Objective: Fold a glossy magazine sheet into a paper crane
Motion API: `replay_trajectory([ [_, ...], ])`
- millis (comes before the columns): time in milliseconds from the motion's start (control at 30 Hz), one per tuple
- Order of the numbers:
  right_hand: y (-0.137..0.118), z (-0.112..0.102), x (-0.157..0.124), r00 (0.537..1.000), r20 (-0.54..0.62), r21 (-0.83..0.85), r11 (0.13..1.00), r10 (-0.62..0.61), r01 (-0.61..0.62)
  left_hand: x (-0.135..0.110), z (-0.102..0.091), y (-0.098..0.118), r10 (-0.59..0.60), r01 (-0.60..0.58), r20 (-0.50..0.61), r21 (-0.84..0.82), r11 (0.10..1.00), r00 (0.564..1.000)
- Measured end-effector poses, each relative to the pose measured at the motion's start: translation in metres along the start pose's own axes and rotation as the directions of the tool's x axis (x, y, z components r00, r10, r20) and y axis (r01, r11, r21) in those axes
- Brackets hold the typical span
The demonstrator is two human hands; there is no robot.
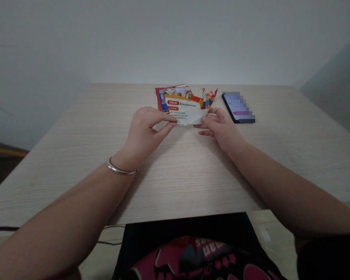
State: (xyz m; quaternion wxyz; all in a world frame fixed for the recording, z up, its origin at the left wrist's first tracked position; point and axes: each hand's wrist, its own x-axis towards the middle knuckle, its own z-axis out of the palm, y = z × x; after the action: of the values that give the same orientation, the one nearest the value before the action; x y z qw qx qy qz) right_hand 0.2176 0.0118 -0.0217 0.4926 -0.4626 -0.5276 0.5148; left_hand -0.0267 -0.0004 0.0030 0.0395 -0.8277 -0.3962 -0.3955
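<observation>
As I hold a creased white paper leaflet [192, 113] with an orange-and-red illustrated border above the pale wood-grain table [175, 167], Chinese characters fill its two red rounded labels and the lines beside and below, too small for me to read surely. Behind it, a red-and-blue printed paper [160, 99] is mostly hidden. My left hand [146, 130] pinches the leaflet's lower left edge between thumb and forefinger; my right hand [223, 130] clasps its lower right corner, thumb in front. Nearby lies a black-edged smartphone [236, 107], its screen partly pixelated. Lettering on my black-and-pink shirt [198, 260] is partly cut off.
</observation>
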Motion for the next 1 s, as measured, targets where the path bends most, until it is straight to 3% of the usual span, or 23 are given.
replay_trajectory([
  [200,0.001,-0.001,0.003,0.999,0.039,-0.021,1.000,-0.013,0.014,-0.002,0.007,-0.001,-0.102,0.098,-0.021,-0.133,0.986,0.995],
  [367,0.006,-0.001,0.008,1.000,-0.020,-0.042,0.999,-0.009,0.008,-0.003,0.010,-0.005,-0.125,0.128,0.029,-0.289,0.949,0.992],
  [533,0.010,-0.005,0.010,0.994,0.027,-0.178,0.978,-0.109,0.112,-0.002,0.008,-0.008,-0.034,0.038,0.028,-0.161,0.986,0.999],
  [667,0.016,-0.011,0.013,0.968,0.085,-0.261,0.933,-0.234,0.249,-0.001,0.007,-0.008,0.064,-0.059,0.113,-0.050,0.997,0.991],
  [833,0.020,-0.014,0.015,0.982,0.116,-0.212,0.962,-0.149,0.171,0.000,0.007,-0.002,0.166,-0.193,0.263,0.081,0.978,0.951],
  [1000,0.016,-0.013,0.012,0.971,0.176,-0.211,0.957,-0.162,0.198,0.000,0.005,0.007,0.164,-0.223,0.405,0.103,0.969,0.900],
])
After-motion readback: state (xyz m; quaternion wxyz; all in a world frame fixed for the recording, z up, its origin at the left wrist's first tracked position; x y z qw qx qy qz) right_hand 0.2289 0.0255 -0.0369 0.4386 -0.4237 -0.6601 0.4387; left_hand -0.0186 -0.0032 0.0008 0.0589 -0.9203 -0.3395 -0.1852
